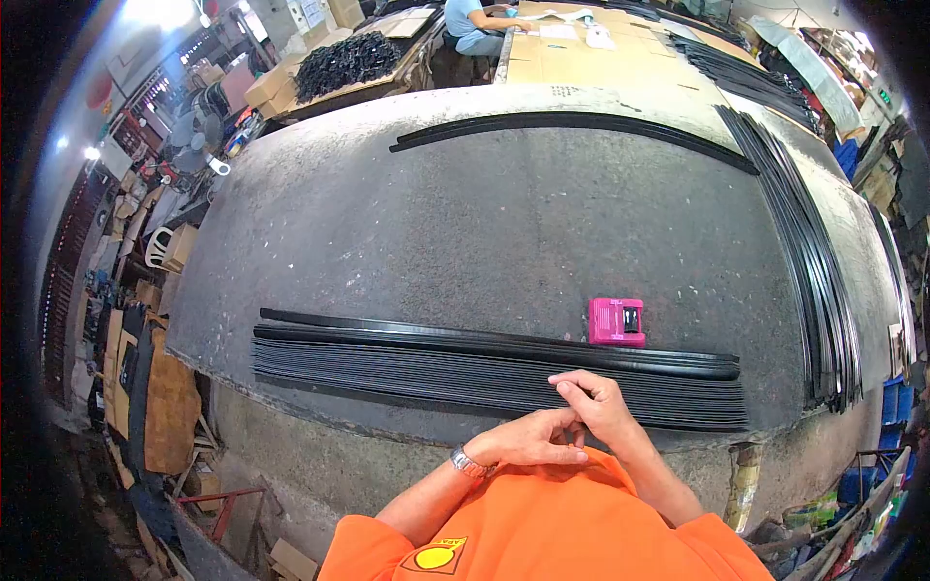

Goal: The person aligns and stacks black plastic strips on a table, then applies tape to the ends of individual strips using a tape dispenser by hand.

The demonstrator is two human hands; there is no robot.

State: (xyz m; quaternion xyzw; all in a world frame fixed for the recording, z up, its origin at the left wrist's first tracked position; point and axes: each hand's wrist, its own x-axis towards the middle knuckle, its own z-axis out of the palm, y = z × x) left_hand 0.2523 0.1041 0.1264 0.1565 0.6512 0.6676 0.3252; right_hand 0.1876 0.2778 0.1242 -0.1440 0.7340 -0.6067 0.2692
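Strips, long, black and slender (pixel 417 373), lie side by side in a neat row along the near edge of the big grey worktable (pixel 465 232), and here are both hands right at them. Left hand (pixel 528 438), metal watch (pixel 468 462) on the wrist, comes across in front of the orange shirt (pixel 572 523), fingers loosely bent and meeting the other hand. Right hand (pixel 593 402) sits just above it, over the right half of the row, fingers curled in, thumb and forefinger close together; whether anything small is pinched there, I cannot tell. Neither hand has a grip on the strips. On the far side of the row runs a wider, glossier black profile (pixel 484 341), and just beyond that, right of centre, sits a pink plastic case (pixel 617 321) with a dark panel. Over by the far edge, a couple of thin black lengths (pixel 581 121) bow gently, their right end reaching a thick bundle of black strips (pixel 799 252) down the right side. Beyond the far edge, a seated person in a light blue top (pixel 470 24) rests an arm on a cardboard-covered table (pixel 601 58), with a heap of small black pieces (pixel 349 66) on another table, farther left.
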